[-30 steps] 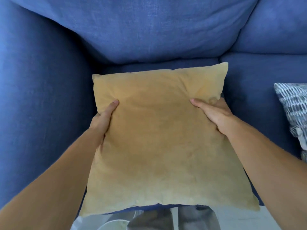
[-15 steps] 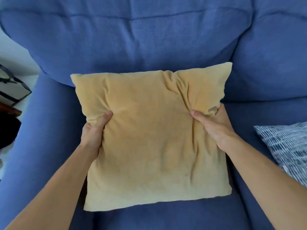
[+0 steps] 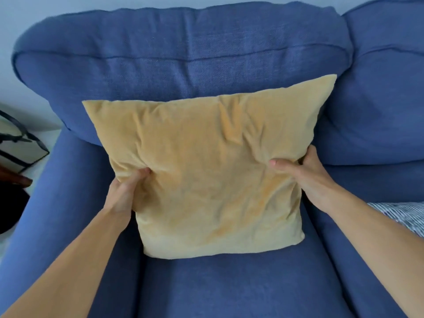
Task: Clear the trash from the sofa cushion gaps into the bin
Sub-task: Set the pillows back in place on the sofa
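Observation:
A mustard-yellow throw pillow [image 3: 206,171] leans upright against the blue back cushion [image 3: 179,56] of the sofa, its lower edge resting on the seat cushion [image 3: 229,285]. My left hand [image 3: 125,189] grips its left edge and my right hand [image 3: 307,175] grips its right edge, with fingers wrapped behind and thumbs in front. No trash and no bin show in this view. The pillow hides the gap between seat and back cushion.
The sofa's left armrest [image 3: 62,203] rises beside the seat. A striped blue-and-white pillow [image 3: 403,216] lies on the neighbouring seat at right. Left of the sofa, on the floor, stand a pale bag with dark straps [image 3: 16,145] and a dark object [image 3: 11,205].
Both hands have carried the yellow pillow up and back, from lying over the seat's front to standing against the back cushion. My view has tilted up, showing the sofa's top.

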A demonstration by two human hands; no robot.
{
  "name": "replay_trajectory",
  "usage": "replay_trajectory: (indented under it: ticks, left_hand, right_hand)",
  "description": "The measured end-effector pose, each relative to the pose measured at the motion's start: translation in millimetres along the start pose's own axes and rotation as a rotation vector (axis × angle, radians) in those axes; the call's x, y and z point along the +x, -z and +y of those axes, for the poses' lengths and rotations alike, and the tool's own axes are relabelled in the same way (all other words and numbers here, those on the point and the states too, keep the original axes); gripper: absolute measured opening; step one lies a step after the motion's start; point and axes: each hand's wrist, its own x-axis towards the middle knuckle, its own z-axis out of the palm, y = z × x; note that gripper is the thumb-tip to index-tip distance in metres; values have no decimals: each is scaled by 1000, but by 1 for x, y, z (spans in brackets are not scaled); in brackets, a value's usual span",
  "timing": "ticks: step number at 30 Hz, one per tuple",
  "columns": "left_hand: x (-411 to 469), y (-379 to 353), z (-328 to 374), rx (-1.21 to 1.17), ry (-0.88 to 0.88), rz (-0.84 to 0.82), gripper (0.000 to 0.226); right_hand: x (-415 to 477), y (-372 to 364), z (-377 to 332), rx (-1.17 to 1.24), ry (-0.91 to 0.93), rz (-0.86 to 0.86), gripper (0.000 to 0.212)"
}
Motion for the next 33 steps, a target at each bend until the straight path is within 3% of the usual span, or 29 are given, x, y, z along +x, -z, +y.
replay_trajectory:
  ticks: [4,8,12,15,17,20,23,26,29,33]
  left_hand:
    - [18,-3,49,-129,-77,65,62]
    - [45,-20,105,-99,-22,283,86]
    - [68,-20,115,79,-41,466,53]
    - [72,-15,105,181,-59,550,46]
    - [66,-21,104,199,-129,580,48]
    - [50,-32,100,404,-387,627,63]
    - [27,-52,85,707,-731,501,66]
    - [9,-74,68,938,-880,243,69]
    - [12,-66,62,1102,-901,200,74]
    - [23,-34,62,1165,-738,243,85]
  right_hand:
    - [20,2,-40,145,52,100,68]
    - [46,-9,-90,54,-17,310,87]
    - [65,-15,-101,-136,-35,499,61]
    - [67,-12,-96,-236,-31,550,54]
    - [62,-14,-95,-314,64,581,53]
    - [47,-25,-88,-639,469,648,66]
    - [28,-50,-82,-966,734,512,74]
    - [16,-81,-72,-1225,835,265,72]
    - [19,-76,-67,-1354,819,208,75]
    - [31,-36,-70,-1348,634,265,89]
